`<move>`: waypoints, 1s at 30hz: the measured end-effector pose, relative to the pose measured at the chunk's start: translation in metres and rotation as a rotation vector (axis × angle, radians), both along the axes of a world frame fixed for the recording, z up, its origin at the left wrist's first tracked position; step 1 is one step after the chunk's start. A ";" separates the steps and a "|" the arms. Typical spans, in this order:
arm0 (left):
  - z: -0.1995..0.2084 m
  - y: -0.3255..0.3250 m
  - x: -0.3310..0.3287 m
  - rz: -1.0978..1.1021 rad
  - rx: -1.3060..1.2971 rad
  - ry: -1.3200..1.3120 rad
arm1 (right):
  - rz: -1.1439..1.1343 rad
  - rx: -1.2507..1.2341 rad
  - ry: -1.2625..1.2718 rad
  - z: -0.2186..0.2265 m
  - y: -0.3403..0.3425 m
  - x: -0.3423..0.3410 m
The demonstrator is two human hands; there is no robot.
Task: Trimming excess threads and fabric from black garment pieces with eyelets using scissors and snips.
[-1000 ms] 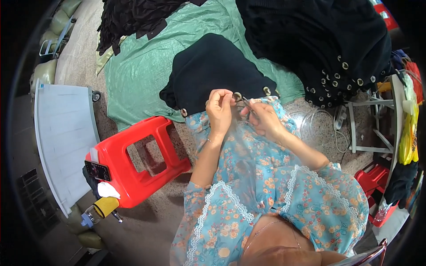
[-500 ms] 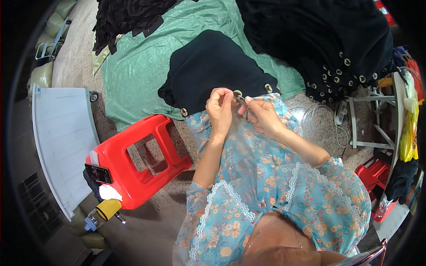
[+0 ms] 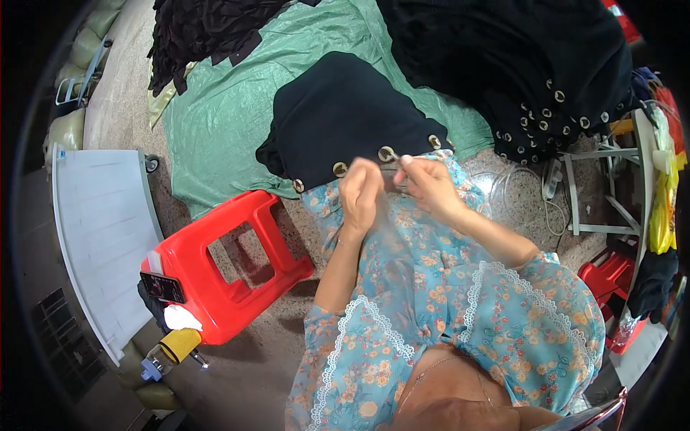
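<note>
A black garment [image 3: 345, 108] with several round gold-and-black buttons along its near edge lies across my lap. My right hand [image 3: 431, 188] is closed around small metal thread snips [image 3: 394, 156], mostly hidden by the fingers. Their tip is beside one button [image 3: 386, 154]. My left hand [image 3: 361, 194] is at the garment's near edge, just below another button [image 3: 340, 169]. Its fingers are curled together and a little blurred; whatever they pinch, if anything, cannot be made out.
A red plastic stool [image 3: 230, 266] stands at my left with a phone [image 3: 162, 286] and a yellow-wrapped bottle [image 3: 176, 346] beside it. Green sheeting [image 3: 215, 136] covers the floor ahead. A pile of black buttoned garments [image 3: 517, 65] lies at the far right, near a white-legged table [image 3: 604, 190].
My left hand has drawn slightly back from the snips and curled, uncovering a button at the garment's edge. My right hand has shifted slightly right, and the button by the snips lies flat.
</note>
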State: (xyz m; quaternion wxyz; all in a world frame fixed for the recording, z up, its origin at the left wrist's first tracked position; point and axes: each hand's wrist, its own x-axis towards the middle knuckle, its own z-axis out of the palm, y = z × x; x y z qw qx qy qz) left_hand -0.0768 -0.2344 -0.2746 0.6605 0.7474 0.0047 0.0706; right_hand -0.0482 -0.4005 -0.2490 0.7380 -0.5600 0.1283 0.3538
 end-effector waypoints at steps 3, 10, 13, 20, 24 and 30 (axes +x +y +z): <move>-0.002 -0.005 0.000 0.220 0.421 -0.332 | -0.214 0.009 -0.108 0.008 -0.008 -0.003; 0.012 -0.024 0.025 0.151 0.777 -0.212 | -0.288 -0.011 -0.146 0.008 -0.002 0.007; 0.004 -0.024 0.017 0.202 0.750 -0.203 | -0.223 -0.025 -0.181 -0.006 0.001 0.002; -0.001 -0.020 0.010 0.252 0.614 0.014 | -0.150 -0.122 -0.230 -0.014 0.001 0.005; -0.002 -0.017 0.008 0.258 0.614 0.049 | -0.102 -0.165 -0.316 -0.017 0.002 0.003; -0.012 -0.012 0.009 0.327 0.439 0.120 | -0.088 -0.173 -0.338 -0.016 0.001 0.002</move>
